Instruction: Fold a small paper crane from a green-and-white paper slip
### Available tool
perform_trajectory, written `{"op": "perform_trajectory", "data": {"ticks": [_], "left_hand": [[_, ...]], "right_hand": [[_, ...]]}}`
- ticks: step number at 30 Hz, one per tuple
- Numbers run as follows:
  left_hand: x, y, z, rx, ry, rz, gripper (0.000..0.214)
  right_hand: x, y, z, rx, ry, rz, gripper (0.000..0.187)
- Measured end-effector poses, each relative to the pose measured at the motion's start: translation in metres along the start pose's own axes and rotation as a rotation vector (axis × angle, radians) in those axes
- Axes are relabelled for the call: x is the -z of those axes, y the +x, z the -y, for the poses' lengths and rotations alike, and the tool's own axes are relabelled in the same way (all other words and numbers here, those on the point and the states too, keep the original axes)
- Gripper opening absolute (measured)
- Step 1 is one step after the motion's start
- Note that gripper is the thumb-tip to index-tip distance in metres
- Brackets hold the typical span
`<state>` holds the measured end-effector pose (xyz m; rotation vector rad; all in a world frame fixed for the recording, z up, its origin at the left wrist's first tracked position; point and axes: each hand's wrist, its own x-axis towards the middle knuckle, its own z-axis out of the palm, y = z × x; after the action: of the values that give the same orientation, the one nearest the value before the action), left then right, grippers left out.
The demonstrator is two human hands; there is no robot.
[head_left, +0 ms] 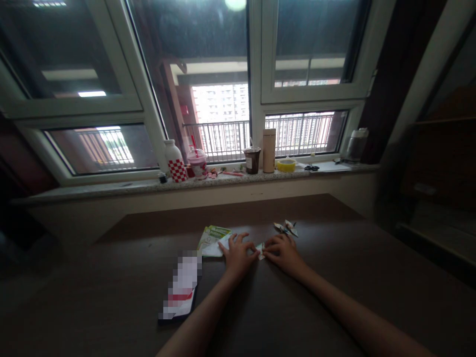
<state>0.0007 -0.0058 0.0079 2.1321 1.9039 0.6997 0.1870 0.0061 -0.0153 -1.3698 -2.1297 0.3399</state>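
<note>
Bare forearms [345, 303] stretch from the lower edge of the head view over a dark brown desk [372, 263], 2 hands meeting near its middle. Between them, at the fingertips, sits a small folded paper [261, 251], pale with touches of green. The left hand [240, 254] has its grip closed on the paper's left side, thumb and finger pinched together, while its outer fingers fan out over a white sheet [213, 249]. The right hand [284, 254] pinches the opposite side, its fingers curled. Just beyond the right hand lies a cluster of folded paper pieces [286, 228]. Green printed sheets [219, 231] lie beside the left hand, touching the white sheet; nearer the camera rests a flat, dark-edged item [182, 292], its face obscured by pixelation. Behind the desk, a speckled windowsill [92, 189] carries a red-checked white bottle [174, 163], 2 drink cups [252, 161], a tan flask [268, 151], a roll of yellow tape [286, 166] and dark-handled scissors [311, 168]. Through the window [256, 49], railings [223, 142] front pale high-rise buildings [223, 103].
</note>
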Motion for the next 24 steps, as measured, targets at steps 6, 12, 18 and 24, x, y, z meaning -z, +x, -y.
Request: {"op": "perform_trajectory", "data": {"ticks": [6, 12, 18, 24], "left_hand": [[0.0017, -0.0008, -0.0022, 0.014, -0.025, 0.009, 0.010], [0.0030, 0.0001, -0.0027, 0.030, -0.009, 0.042, 0.013], [0.0020, 0.0011, -0.0010, 0.032, -0.012, 0.054, 0.014], [0.0010, 0.0036, 0.0008, 0.038, -0.009, 0.075, 0.013]], "right_hand": [[-0.0018, 0.0010, -0.0009, -0.005, 0.014, -0.005, 0.014], [-0.0044, 0.0026, -0.0045, 0.008, 0.008, -0.012, 0.013], [-0.0035, 0.0030, -0.0023, -0.016, 0.010, 0.003, 0.013], [-0.0029, 0.0040, -0.0027, -0.006, 0.008, 0.030, 0.014]]}}
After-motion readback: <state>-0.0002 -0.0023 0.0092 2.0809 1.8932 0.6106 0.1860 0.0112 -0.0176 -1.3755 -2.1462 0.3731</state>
